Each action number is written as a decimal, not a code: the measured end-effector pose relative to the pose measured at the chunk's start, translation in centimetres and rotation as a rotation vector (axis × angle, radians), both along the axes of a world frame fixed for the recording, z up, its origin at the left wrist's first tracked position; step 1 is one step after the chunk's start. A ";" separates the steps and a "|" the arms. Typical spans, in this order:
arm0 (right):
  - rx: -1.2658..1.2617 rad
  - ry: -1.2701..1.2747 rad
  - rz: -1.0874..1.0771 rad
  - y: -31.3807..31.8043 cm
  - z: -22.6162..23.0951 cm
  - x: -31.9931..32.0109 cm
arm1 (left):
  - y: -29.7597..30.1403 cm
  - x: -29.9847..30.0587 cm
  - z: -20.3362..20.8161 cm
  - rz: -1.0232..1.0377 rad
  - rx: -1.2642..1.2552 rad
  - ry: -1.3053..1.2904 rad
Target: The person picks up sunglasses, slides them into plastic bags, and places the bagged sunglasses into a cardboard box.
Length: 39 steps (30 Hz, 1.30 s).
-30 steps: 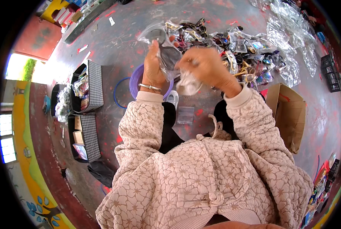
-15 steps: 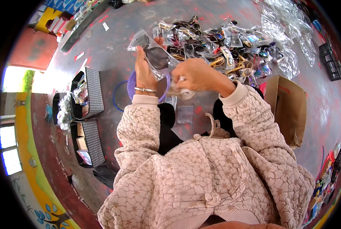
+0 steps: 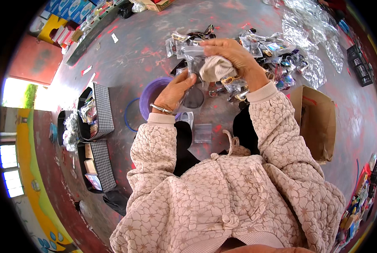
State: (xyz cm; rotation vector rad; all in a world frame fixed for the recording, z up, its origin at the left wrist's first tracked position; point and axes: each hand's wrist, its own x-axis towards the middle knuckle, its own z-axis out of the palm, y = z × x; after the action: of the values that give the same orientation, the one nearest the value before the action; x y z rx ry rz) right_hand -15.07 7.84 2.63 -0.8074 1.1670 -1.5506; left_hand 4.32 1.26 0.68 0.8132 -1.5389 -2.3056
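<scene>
Grey floor (image 3: 129,63) streaked with red lies beneath everything; clock directions run from the held bag, twelve at the top of the view. One see-through zip bag (image 3: 195,63) with dark-lensed sunglasses (image 3: 193,98) is raised above the floor, between two hands. The left hand (image 3: 176,92) has thumb and fingers closed around the bag's left side, one silver bangle (image 3: 160,109) at its wrist. The right hand (image 3: 235,55), back uppermost and fingers curved, grips one bunched white cloth (image 3: 216,69) against the bag, fingertips at the zip edge. Both forearms come in from below, elbows bent. One purple basin (image 3: 145,102) sits at eight o'clock, just beside the left wrist, one blue hoop (image 3: 126,114) beyond it. One small flat bag (image 3: 203,133) lies at six. Toward three spreads a pile of bagged sunglasses (image 3: 277,63), too tangled to count, with one black crate (image 3: 359,66) farther out. One open cardboard box (image 3: 319,126) stands at four; two checked fabric bins (image 3: 103,110) stand between seven and eight, well apart from the hands. From ten to twelve, a wide stretch of floor runs out to a dark ledge (image 3: 91,36).
</scene>
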 end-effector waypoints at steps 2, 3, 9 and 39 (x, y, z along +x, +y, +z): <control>0.083 0.054 0.012 0.0 -0.7 -1.0 | -0.3 -0.3 0.0 -0.139 -0.012 0.197; 0.126 0.081 0.019 0.1 -1.1 -1.4 | -0.6 -0.5 0.0 -0.208 -0.017 0.296; 0.025 -0.171 -0.352 0.3 -0.6 -2.4 | -2.2 0.7 -0.1 -0.197 0.215 0.625; -0.043 1.547 -0.721 -1.3 -1.9 -0.8 | 0.1 -0.8 0.4 0.109 -0.171 0.337</control>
State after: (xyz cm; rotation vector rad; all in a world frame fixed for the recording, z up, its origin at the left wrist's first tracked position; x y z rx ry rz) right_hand -15.91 6.58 0.76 -1.8733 2.7396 -1.3163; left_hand 3.56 1.36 1.04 0.4272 -1.4738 -2.0697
